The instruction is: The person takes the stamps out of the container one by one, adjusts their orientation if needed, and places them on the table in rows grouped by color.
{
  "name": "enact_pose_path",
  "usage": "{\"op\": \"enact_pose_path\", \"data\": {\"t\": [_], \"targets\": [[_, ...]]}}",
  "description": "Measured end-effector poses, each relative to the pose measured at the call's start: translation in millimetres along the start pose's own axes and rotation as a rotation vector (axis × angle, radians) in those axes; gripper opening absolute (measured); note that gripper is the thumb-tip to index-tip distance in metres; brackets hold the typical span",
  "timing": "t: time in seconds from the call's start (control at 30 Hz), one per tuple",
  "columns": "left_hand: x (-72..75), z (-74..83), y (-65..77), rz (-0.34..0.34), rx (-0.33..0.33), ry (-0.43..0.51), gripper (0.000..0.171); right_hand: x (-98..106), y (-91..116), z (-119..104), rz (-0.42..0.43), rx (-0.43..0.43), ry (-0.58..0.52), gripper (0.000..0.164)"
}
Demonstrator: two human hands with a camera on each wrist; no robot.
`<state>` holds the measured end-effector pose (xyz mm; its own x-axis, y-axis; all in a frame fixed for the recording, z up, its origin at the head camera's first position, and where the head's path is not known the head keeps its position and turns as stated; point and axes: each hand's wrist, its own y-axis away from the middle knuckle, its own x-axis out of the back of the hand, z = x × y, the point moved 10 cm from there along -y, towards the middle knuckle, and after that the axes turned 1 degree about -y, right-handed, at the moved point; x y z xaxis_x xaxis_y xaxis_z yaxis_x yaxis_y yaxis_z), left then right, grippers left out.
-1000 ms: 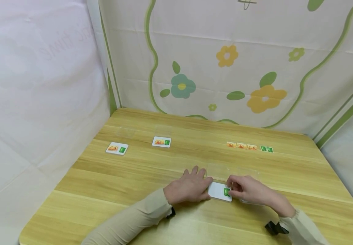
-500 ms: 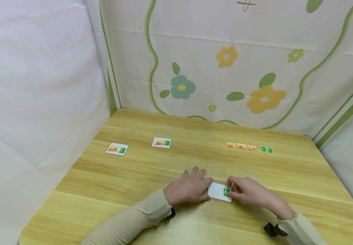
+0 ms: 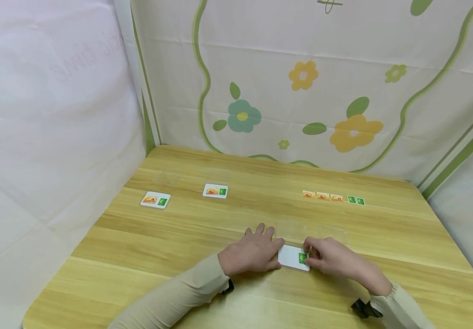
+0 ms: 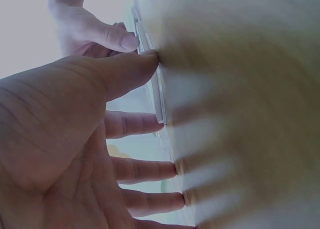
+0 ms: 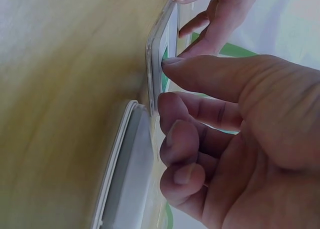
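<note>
Looking down, we see the white card (image 3: 287, 257) lying flat on the table (image 3: 138, 233), well apart from its far edge. The left hand (image 3: 249, 252) has its fingers straight and spread, thumb and forefinger touching the card's left end. The right hand (image 3: 334, 258) is curled, and its thumb and forefinger pinch the green sticker (image 3: 302, 258) at the right end. We notice two printed cards (image 3: 215, 191) toward the table's far left corner, and a row of small stickers (image 3: 323, 196) toward the far right corner.

white card (image 3: 287, 257) | flat on wooden table (image 3: 117, 265) | green sticker (image 3: 302, 258) at card's right end
</note>
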<state>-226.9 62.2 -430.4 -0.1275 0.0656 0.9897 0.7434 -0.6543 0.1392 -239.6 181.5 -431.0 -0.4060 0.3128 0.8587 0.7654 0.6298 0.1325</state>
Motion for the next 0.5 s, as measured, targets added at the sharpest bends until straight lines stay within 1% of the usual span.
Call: {"op": "enact_pose_path", "data": {"t": [0.2,0.5], "targets": [[-0.3,0.3,0.2,0.007,-0.001,-0.008,0.036,1.3,-0.1,-1.5,0.009,-0.007,-0.006,0.014],[-1.0,0.0,-0.3,0.003,-0.004,-0.029,0.038,0.4,-1.5,3.9,0.012,-0.060,-0.024,0.010]]}}
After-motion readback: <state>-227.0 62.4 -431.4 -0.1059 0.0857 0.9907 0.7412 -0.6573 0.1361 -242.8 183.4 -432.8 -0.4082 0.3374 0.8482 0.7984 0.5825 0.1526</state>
